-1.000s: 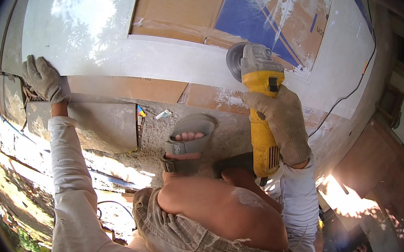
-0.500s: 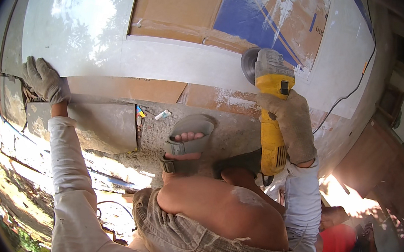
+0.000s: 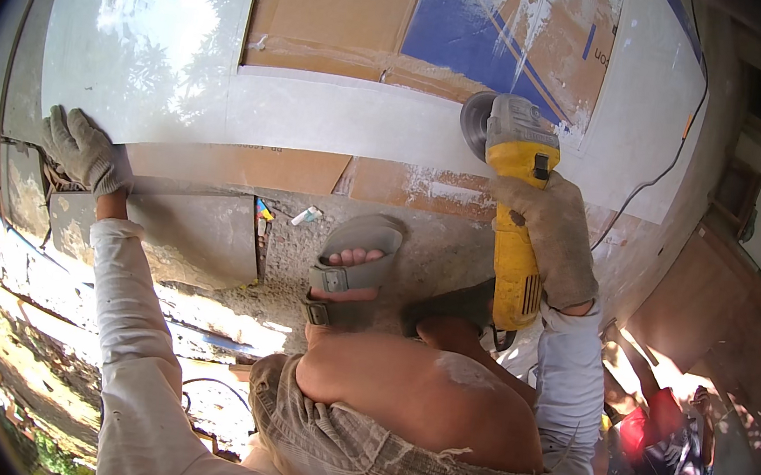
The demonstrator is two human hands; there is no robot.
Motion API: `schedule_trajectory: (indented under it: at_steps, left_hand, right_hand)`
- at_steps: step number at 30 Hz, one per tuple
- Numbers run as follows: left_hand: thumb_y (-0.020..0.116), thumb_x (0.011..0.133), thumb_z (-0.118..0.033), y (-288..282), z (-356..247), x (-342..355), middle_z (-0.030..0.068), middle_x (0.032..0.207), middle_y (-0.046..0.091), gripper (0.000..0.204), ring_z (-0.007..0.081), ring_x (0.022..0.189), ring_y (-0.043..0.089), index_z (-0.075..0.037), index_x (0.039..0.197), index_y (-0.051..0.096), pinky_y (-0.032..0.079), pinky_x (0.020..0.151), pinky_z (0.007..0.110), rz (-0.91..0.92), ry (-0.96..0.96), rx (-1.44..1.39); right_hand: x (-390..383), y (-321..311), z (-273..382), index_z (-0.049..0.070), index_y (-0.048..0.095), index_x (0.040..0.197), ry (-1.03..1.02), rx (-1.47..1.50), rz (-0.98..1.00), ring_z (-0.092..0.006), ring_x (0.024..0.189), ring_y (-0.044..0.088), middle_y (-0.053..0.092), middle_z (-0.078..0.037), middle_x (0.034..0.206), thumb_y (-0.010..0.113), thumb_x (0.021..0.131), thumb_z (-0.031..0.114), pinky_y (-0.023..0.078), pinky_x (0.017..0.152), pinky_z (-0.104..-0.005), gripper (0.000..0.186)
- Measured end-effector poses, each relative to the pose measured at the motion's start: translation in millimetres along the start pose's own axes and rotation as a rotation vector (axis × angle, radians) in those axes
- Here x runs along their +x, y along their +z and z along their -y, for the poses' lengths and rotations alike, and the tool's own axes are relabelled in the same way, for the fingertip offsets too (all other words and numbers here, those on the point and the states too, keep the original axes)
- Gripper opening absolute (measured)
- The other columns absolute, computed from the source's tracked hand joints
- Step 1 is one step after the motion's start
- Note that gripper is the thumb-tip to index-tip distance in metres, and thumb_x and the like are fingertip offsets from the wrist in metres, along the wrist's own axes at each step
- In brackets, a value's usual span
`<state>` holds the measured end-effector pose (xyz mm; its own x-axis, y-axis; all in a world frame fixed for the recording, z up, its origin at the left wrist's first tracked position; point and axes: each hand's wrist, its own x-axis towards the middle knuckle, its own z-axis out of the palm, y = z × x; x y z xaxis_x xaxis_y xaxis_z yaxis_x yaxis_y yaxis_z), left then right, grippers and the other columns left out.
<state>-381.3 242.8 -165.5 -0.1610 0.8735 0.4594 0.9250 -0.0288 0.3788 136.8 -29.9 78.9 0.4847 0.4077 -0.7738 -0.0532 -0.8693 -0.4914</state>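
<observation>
My right hand [image 3: 560,244], in a dusty work glove, grips the body of a yellow angle grinder [image 3: 515,276]. Its grey head points away from me, and the cutting disc [image 3: 478,125] stands over the strip of a white sheet [image 3: 338,118]. Pale dust streaks the brown and blue cardboard [image 3: 340,12] beyond that strip. At the left, my gloved left hand [image 3: 81,149] lies flat with its fingers stretched out, at the near corner of the sheet's glossy part. It holds nothing.
A dark cord [image 3: 655,180] curves along the right. My sandalled foot [image 3: 349,262] is near the sheet, beside a grey slab [image 3: 184,234] and a small white tube [image 3: 307,216]. Another person in red [image 3: 650,423] is behind at the lower right.
My right hand and the grinder have shifted slightly to the right. My left hand has stayed in place. The person at the lower right has changed posture.
</observation>
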Motion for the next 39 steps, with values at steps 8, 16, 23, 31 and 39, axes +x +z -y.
schedule_trajectory:
  at_steps: [8, 16, 23, 31, 39]
  left_hand:
    - [0.056, 0.117, -0.038, 1.5, 1.4, 0.2, 0.0271, 0.164, 0.06, 0.057, 0.0413, 0.157, 0.048, 0.004, 0.154, 0.067, 0.035, 0.132, 0.051, -0.005, 0.007, -0.007]
    - [0.057, 0.118, -0.039, 0.3, 1.5, -0.8, 0.0275, 0.165, 0.058, 0.058, 0.0407, 0.157, 0.048, 0.005, 0.154, 0.067, 0.036, 0.131, 0.051, -0.002, -0.002, 0.0]
    - [0.056, 0.118, -0.039, 0.9, 0.9, -0.3, 0.0275, 0.166, 0.057, 0.058, 0.0405, 0.158, 0.047, 0.005, 0.154, 0.066, 0.036, 0.132, 0.051, 0.007, -0.008, -0.019]
    - [0.057, 0.117, -0.038, 1.4, 2.7, -0.1, 0.0279, 0.164, 0.06, 0.057, 0.0426, 0.157, 0.049, 0.005, 0.153, 0.068, 0.035, 0.132, 0.053, -0.013, 0.027, 0.019]
    - [0.056, 0.117, -0.039, 1.9, 5.4, 0.0, 0.0278, 0.164, 0.059, 0.059, 0.0419, 0.157, 0.048, 0.005, 0.154, 0.067, 0.036, 0.132, 0.052, 0.004, 0.003, -0.009]
  right_hand:
    - [0.1, 14.4, 10.4, 0.002, 0.077, 0.109, -0.031, 0.027, 0.074, -0.0174, 0.068, 0.073, 0.073, -0.006, 0.084, 0.085, 0.097, 0.026, 0.059, 0.062, -0.0351, 0.027]
    - [1.4, 24.3, 10.5, 0.004, 0.076, 0.113, -0.075, -0.057, 0.096, -0.0153, 0.071, 0.071, 0.072, -0.004, 0.086, 0.084, 0.095, 0.025, 0.057, 0.065, -0.0324, 0.029]
    - [6.5, 25.2, 3.7, 0.004, 0.079, 0.112, -0.179, -0.143, 0.119, -0.0201, 0.075, 0.075, 0.074, -0.01, 0.092, 0.082, 0.1, 0.023, 0.062, 0.068, -0.0353, 0.022]
    - [9.6, 21.1, -0.9, 0.006, 0.082, 0.111, -0.279, -0.344, 0.121, -0.0228, 0.079, 0.078, 0.075, -0.013, 0.097, 0.081, 0.102, 0.023, 0.064, 0.069, -0.0364, 0.019]
    - [7.0, 15.4, -0.9, 0.002, 0.078, 0.112, -0.152, -0.247, 0.031, -0.0186, 0.072, 0.075, 0.075, -0.009, 0.091, 0.083, 0.101, 0.022, 0.062, 0.066, -0.0344, 0.024]
